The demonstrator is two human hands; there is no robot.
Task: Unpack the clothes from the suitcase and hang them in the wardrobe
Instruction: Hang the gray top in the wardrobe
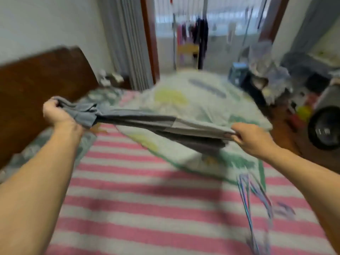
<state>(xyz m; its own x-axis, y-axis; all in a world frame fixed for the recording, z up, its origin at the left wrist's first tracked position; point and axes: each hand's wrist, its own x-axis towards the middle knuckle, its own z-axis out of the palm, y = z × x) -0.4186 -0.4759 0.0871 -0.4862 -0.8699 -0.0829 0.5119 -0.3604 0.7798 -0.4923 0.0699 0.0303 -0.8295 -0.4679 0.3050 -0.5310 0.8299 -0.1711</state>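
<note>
Head cam: grey garment over striped bed, L hand & R hand each gripping an end.

A grey garment with a lighter grey panel is stretched above a bed sheet striped pink and white. Beyond lies a pale green quilt with yellow and blue patches (blurred). The headboard is dark brown.
</note>
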